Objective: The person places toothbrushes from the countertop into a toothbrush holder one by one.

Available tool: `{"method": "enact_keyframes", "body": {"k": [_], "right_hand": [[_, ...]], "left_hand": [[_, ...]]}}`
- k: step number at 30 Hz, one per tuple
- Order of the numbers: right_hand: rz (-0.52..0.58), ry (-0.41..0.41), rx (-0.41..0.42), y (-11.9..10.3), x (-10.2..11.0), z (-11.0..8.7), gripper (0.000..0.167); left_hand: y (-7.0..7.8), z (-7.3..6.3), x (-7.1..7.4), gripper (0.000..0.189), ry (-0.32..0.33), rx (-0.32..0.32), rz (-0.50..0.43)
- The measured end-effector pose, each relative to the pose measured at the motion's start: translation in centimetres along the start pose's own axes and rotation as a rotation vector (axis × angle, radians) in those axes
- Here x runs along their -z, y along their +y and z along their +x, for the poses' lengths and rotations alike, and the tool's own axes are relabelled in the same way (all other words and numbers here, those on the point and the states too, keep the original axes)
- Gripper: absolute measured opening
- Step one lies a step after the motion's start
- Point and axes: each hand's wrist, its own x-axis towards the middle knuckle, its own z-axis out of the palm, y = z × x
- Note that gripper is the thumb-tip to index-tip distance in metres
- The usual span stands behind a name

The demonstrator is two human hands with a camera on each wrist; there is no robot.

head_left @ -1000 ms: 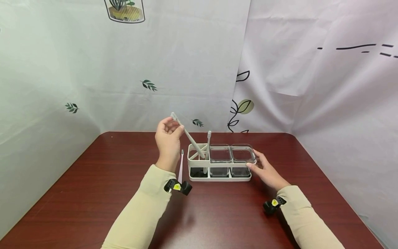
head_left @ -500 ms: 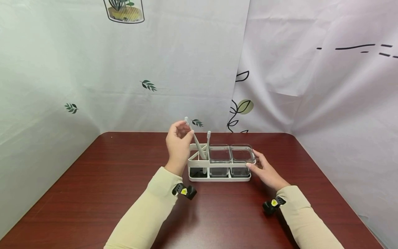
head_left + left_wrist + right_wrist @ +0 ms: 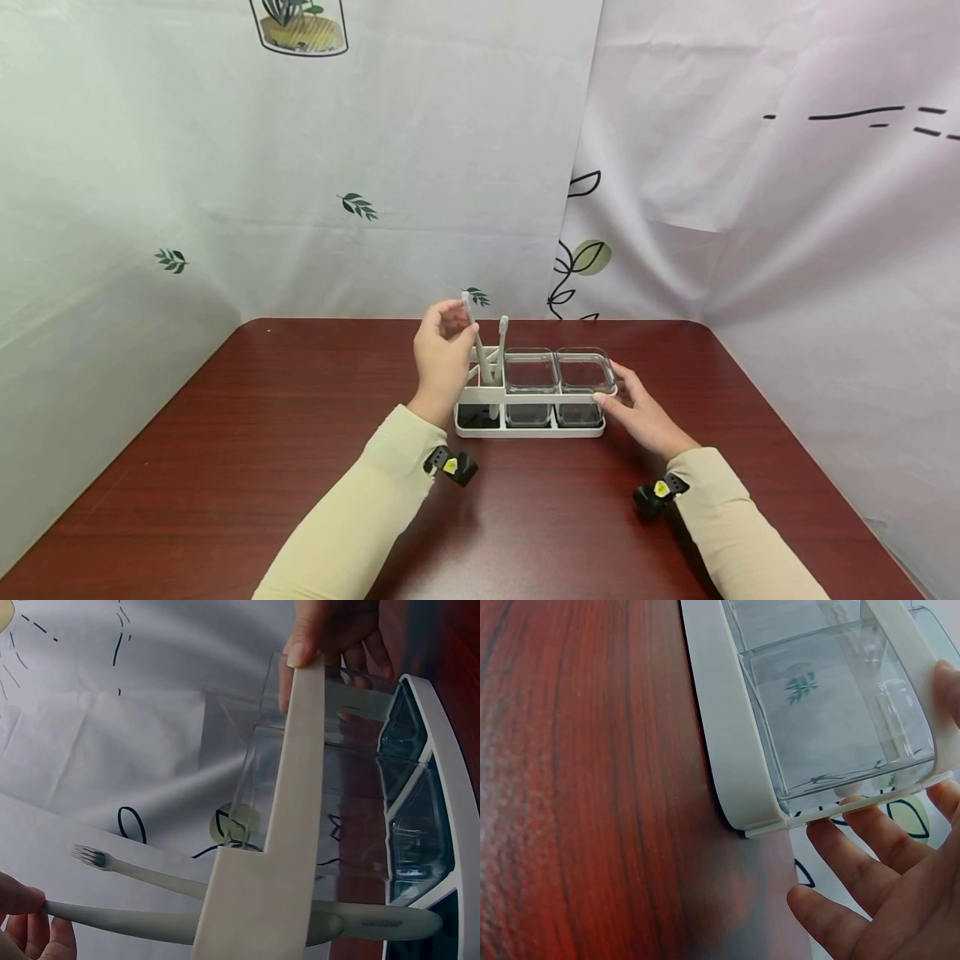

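Note:
My left hand pinches a pale grey-white toothbrush near its bristle head. The brush tilts, its handle end down inside the left section of a white toothbrush holder. A second pale toothbrush stands in the same section, bristles up, as the left wrist view also shows with its brush head. At the holder's right end is my right hand, gripping the upper rail with the thumb in front and fingers behind. Two clear square cups sit in the holder's middle and right sections.
The dark red wooden table lies under everything. A pale printed curtain hangs behind its far edge and along the sides. A black camera is strapped to my left wrist, another camera to my right.
My left hand has moved right and slightly down, bringing the toothbrush more upright in the holder. A pink toothbrush on the table is now hidden behind the left arm. My right hand stays put.

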Motion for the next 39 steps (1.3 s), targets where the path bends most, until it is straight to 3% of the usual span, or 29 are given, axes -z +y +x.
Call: {"method": "enact_keyframes", "body": {"k": [9,23,39], "right_hand": [[0.002,0.002,-0.003,0.1,0.0,0.0,0.072],[0.003,-0.007,-0.001,-0.4,0.0,-0.3,0.072],[0.005,-0.003,-0.012,0.1,0.0,-0.1,0.073]], "left_hand": [[-0.6,-0.3,-0.3,0.031,0.007,0.026,0.023],[-1.8,-0.8,-0.4,0.030,-0.058,0.010,0.083],[-2.1,-1.0,-0.6,0.028,-0.050,0.015,0.104]]}}
